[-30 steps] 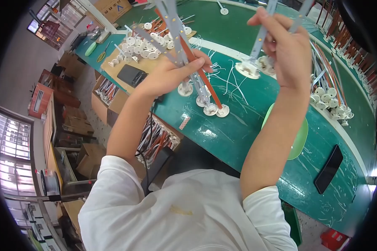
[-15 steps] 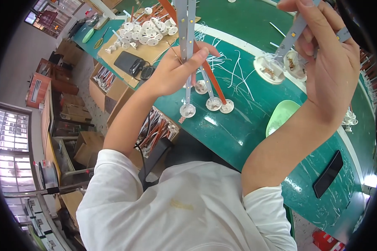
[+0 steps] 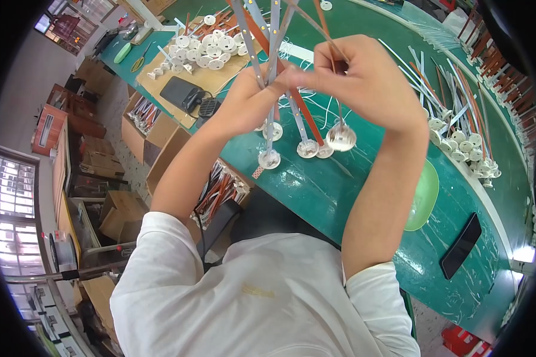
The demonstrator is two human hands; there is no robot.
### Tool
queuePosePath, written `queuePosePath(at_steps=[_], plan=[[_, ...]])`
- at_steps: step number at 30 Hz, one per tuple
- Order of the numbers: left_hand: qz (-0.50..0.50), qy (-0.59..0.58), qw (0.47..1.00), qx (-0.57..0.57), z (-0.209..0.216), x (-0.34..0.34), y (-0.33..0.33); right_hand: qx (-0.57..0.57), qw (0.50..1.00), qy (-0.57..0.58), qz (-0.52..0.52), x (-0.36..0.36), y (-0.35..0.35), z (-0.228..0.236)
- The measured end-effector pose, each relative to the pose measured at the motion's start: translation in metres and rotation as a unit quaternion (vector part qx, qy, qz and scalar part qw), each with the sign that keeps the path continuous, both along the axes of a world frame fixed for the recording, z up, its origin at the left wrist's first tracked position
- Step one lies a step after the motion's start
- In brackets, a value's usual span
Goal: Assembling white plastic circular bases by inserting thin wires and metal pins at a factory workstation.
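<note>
Several long LED strips (image 3: 295, 116), grey and orange with small yellow chips, stand in a bundle, their round white end caps (image 3: 269, 159) hanging low over the green table. My left hand (image 3: 250, 101) is closed round this bundle, with thumb and fingers about the middle of the strips. My right hand (image 3: 369, 80) is beside it, fingers curled and pinching another thin strip. A round cap (image 3: 341, 137) hangs below that hand, blurred by motion. The two hands meet at the bundle, and the right fingertips are partly hidden there.
White round caps (image 3: 211, 47) lie heaped on cardboard at the far left, near a black box (image 3: 181, 92). More capped strips (image 3: 458, 140) lie at the right. A light green bowl (image 3: 424, 199) and a black phone (image 3: 461, 246) rest on the table (image 3: 304, 205). Boxes of strips stand below its left edge.
My right hand has come down and left from the upper right to the bundle, bringing its strips and caps along. My left hand has stayed nearly in place, and more strips now show above it.
</note>
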State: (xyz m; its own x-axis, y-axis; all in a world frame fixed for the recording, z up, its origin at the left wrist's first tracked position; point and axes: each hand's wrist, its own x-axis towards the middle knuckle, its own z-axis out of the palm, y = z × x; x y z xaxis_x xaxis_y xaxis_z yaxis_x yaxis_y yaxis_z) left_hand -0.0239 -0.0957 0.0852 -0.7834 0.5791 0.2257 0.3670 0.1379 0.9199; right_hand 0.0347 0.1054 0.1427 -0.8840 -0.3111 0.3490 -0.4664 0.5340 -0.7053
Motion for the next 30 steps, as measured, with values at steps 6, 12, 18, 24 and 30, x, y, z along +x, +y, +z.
queuePosePath(at_steps=[6, 12, 18, 24, 30], plan=[[-0.002, -0.003, 1.0, -0.03, 0.005, -0.004, -0.004, -0.109, 0.991, -0.051, -0.052, -0.012, -0.009, -0.013], [0.016, 0.026, 0.998, -0.054, 0.003, -0.001, -0.007, -0.129, 0.991, -0.029, 0.015, -0.028, -0.007, -0.036], [0.009, 0.018, 0.999, -0.049, 0.005, 0.002, -0.009, -0.167, 0.982, -0.085, 0.001, -0.027, -0.011, -0.04], [-0.012, 0.036, 0.995, -0.088, -0.001, -0.002, -0.013, -0.256, 0.95, -0.166, 0.063, -0.032, -0.006, -0.055], [-0.019, 0.082, 0.989, -0.119, -0.016, -0.01, -0.006, -0.241, 0.952, -0.176, 0.06, -0.041, -0.001, -0.068]])
